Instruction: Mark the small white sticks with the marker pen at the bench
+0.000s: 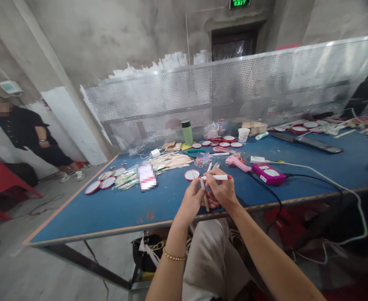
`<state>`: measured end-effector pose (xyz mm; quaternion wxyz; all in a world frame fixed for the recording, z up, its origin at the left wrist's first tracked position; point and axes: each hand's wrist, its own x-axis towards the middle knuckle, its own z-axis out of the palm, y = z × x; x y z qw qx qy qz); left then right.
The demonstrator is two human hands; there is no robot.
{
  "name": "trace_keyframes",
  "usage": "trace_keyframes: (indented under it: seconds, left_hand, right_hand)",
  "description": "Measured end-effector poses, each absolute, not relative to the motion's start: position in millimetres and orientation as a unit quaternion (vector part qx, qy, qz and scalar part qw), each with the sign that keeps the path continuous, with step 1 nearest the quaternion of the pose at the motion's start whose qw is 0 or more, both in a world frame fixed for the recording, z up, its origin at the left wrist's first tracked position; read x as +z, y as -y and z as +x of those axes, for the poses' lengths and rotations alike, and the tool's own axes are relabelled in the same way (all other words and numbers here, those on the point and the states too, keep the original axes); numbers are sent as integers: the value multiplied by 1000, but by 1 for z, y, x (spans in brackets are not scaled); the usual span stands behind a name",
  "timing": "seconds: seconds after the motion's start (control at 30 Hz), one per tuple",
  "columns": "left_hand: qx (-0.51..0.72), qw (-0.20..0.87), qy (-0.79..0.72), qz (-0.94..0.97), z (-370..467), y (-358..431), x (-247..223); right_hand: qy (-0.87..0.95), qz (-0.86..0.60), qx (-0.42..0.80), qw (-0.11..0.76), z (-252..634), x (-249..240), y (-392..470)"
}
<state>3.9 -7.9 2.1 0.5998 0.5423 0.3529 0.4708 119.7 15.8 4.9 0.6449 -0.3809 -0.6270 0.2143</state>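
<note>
My left hand [194, 201] is closed around a flat wooden craft stick [206, 202], which slants down toward the table's front edge. In my right hand [223, 191] is a white marker pen with a red end [220, 177], its tip side pointing left at the stick's upper part. Whether the tip touches the wood I cannot tell. Just beyond my fingers lies a round white disc with a red rim [192, 175]. A couple of pale pens [214, 166] show behind my right hand.
On the blue table [108, 213] lie a phone [147, 177], wooden sticks [174, 160], a pink glue gun [238, 162], a purple box with cables [268, 173], a green bottle [187, 132] and a paper cup [243, 134]. A mesh panel [159, 100] stands behind. A person [30, 129] is at left.
</note>
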Motion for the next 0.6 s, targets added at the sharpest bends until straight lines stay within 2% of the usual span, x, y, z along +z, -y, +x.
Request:
trace_keyframes:
  seconds: [0.6]
  left_hand:
    - [472,595,-360,542,2,6,-2]
  right_hand:
    - [621,-386,214,647,119,7,-15]
